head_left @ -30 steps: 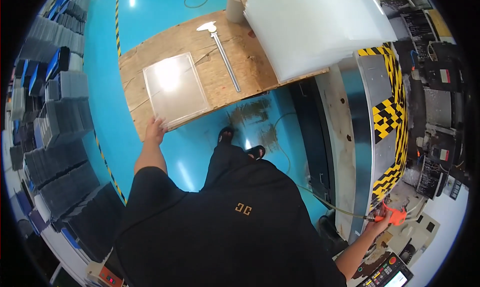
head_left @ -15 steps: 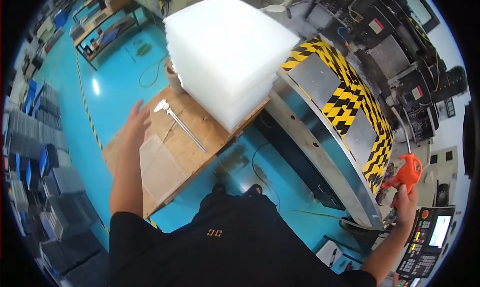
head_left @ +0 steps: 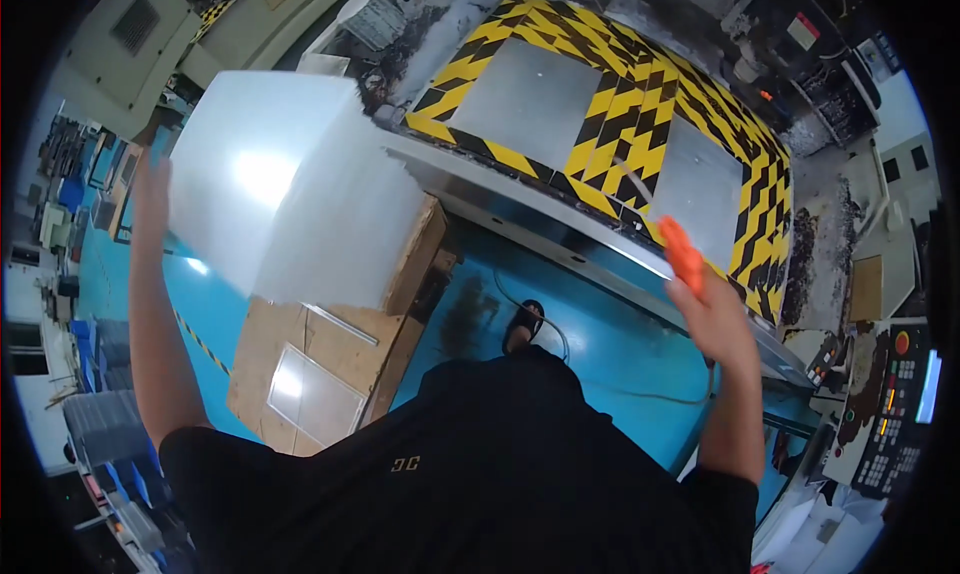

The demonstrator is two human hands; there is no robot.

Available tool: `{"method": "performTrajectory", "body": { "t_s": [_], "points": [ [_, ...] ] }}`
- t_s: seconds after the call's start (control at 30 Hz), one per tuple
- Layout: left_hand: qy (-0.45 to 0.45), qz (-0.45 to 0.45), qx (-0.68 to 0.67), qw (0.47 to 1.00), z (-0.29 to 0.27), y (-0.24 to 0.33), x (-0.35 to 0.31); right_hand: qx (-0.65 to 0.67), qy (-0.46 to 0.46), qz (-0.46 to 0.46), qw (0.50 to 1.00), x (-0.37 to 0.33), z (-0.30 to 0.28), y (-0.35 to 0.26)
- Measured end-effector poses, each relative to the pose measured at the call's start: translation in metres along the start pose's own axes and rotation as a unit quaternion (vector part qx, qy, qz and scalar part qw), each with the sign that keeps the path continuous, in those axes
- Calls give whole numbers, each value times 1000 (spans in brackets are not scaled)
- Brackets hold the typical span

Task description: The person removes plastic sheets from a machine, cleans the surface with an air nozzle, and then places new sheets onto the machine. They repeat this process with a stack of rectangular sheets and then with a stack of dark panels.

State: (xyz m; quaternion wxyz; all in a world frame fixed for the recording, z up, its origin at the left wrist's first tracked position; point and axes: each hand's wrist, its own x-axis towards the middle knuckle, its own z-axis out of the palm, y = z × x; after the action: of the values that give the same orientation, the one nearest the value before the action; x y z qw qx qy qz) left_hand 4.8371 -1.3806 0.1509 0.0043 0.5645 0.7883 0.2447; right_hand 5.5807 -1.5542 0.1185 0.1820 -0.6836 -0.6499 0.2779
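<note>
My right hand (head_left: pixel 715 319) is closed round an orange air blow gun (head_left: pixel 682 257), whose thin nozzle points up and left over the striped machine top. My left hand (head_left: pixel 152 194) is raised beside the left edge of a tall stack of white translucent sheets (head_left: pixel 240 174). Motion smears its fingers, and I cannot tell whether they touch the stack. The sheets stand on a wooden bench (head_left: pixel 258 349). Near me on that bench lie a metal caliper (head_left: pixel 342 324), its head hidden by the stack, and a clear square panel (head_left: pixel 315 394).
Yellow-and-black tape (head_left: pixel 625 124) surrounds grey metal plates (head_left: pixel 525 99) on the machine. A control panel (head_left: pixel 885 424) with a red button stands at the right. A hose (head_left: pixel 640 392) crosses the blue floor (head_left: pixel 480 374). Stacked sheets and blue trays (head_left: pixel 115 404) fill the left.
My view has swung to the right. The blow gun has moved inward from the far right, over the striped machine. My left hand has gone up beside the white stack.
</note>
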Motion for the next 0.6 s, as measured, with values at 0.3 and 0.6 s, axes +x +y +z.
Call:
{"method": "performTrajectory", "body": {
  "t_s": [0.3,0.6],
  "points": [
    [-32,-16,-18,999,42,47,-16,-116,-141,-25,983,144,69,-55],
    [-32,-12,-60,998,30,36,-15,-203,-141,102,964,110,26,20]
  ]
}}
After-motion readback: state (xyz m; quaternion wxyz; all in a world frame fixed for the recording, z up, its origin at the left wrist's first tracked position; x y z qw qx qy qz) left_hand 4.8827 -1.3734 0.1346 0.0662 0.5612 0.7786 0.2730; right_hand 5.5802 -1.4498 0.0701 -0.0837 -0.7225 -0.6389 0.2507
